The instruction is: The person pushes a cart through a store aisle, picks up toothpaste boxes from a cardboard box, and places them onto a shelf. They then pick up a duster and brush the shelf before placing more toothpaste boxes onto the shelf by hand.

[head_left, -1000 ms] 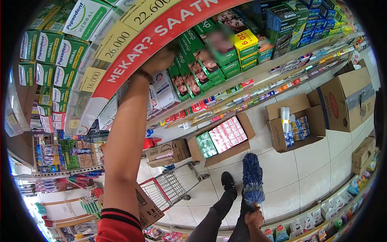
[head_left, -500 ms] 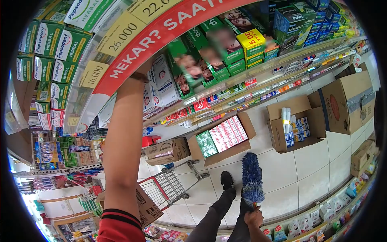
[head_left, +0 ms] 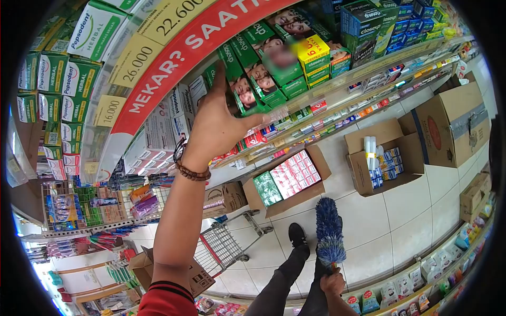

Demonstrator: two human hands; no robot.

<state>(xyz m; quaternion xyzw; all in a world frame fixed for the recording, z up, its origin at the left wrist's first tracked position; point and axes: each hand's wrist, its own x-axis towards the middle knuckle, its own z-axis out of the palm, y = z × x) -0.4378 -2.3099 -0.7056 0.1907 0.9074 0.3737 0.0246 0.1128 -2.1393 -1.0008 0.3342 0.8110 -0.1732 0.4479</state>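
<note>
My left hand, with a bracelet at the wrist, reaches to the shelf. Its thumb and index finger are spread wide at the near end of the green Closeup boxes; the other fingers are hard to see. White Pepsodent boxes stand just left of this hand. Low in the view, my right hand is closed round the handle of a blue feather duster, whose head points away from me over the floor.
A red price strip edges the shelf, with Pepsodent Herbal boxes beyond it. On the tiled floor are an open carton of toothpaste, another open carton, a taller carton and a wire trolley.
My left hand has come out from behind the price strip and moved right, to the green boxes, with its fingers spread. The shelf has shifted slightly left in view. My right hand still holds the duster.
</note>
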